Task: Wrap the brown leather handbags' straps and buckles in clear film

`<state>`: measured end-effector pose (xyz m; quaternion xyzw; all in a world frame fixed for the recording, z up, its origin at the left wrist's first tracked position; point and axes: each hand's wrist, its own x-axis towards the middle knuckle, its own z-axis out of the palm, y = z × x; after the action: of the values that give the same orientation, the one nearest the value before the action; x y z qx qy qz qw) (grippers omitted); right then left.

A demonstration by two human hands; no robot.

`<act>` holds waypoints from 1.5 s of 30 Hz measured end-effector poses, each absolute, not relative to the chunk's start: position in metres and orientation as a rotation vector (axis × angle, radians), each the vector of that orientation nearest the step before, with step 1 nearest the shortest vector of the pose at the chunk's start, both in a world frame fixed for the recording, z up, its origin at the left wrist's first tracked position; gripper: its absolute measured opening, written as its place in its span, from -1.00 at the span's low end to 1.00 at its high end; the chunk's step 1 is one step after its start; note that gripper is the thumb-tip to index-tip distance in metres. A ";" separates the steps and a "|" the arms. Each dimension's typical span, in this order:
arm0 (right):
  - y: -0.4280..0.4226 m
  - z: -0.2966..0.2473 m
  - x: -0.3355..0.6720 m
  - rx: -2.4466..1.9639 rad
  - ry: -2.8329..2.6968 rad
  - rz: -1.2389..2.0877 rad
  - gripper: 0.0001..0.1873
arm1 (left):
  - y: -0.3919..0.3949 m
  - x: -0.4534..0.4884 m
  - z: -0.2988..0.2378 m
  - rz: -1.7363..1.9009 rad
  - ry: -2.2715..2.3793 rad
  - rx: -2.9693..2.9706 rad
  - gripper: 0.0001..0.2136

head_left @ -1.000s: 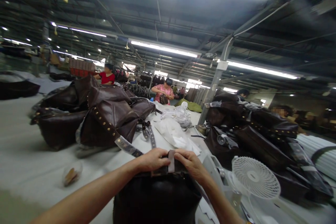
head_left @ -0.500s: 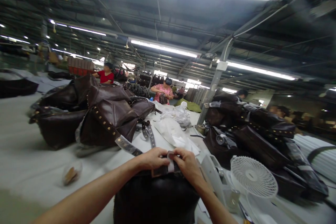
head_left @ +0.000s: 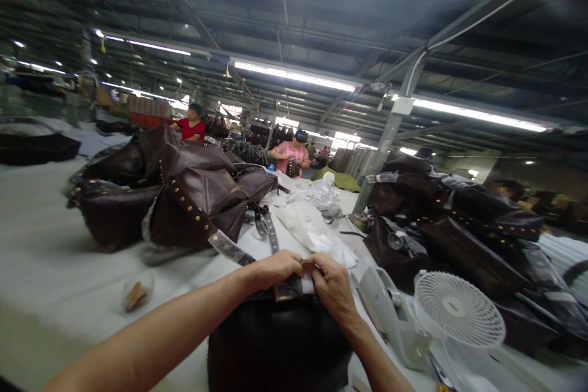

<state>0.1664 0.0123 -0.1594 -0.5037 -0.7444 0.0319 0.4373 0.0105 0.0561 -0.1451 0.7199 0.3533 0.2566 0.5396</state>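
A dark leather bag (head_left: 280,343) stands upright in front of me at the table's near edge. At its top lies a short dark strap with a pale strip (head_left: 307,283) around it and what looks like a metal buckle frame beside it. The fingers of my left hand (head_left: 278,268) pinch the strap's upper end from the left. My right hand (head_left: 333,285) grips the same end from the right, thumb and fingers closed, so the fingertips of both hands nearly meet. The strap's end is mostly hidden by the fingers.
Dark brown studded bags (head_left: 206,196) are heaped on the left; more bags (head_left: 459,245) pile up at right. A white fan (head_left: 459,309) stands near my right forearm, with scissors (head_left: 441,373) below it. White wrapping (head_left: 316,226) lies ahead. A small plastic-wrapped item (head_left: 136,295) sits left. Co-workers are beyond.
The view has shifted, so the surroundings sit slightly further right. My fingers have drawn closer together over the strap's end, and the right hand is turned more over it.
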 end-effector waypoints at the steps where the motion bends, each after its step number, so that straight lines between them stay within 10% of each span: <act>1: 0.013 -0.159 0.166 -1.253 -1.847 0.079 -0.75 | 0.057 0.010 -0.145 0.599 0.835 1.714 -0.95; 15: 0.019 -0.164 0.168 -1.188 -1.910 -0.010 -0.75 | 0.062 0.008 -0.143 0.596 0.776 1.674 -0.88; 25: 0.025 -0.120 0.180 -1.254 -2.121 0.555 -0.88 | 0.062 0.007 -0.142 0.529 0.773 1.713 -0.90; 39: 0.013 -0.133 0.170 -1.209 -2.234 -0.348 -0.76 | 0.068 0.002 -0.148 0.630 0.747 1.653 -0.86; 45: 0.021 -0.133 0.176 -1.151 -2.100 0.213 -0.80 | 0.063 -0.001 -0.146 0.588 0.713 1.650 -0.78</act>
<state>0.1765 0.0213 -0.1333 -0.4466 -0.8148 0.0825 0.3604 -0.0007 0.0626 -0.1461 0.7076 0.3057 0.2523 0.5851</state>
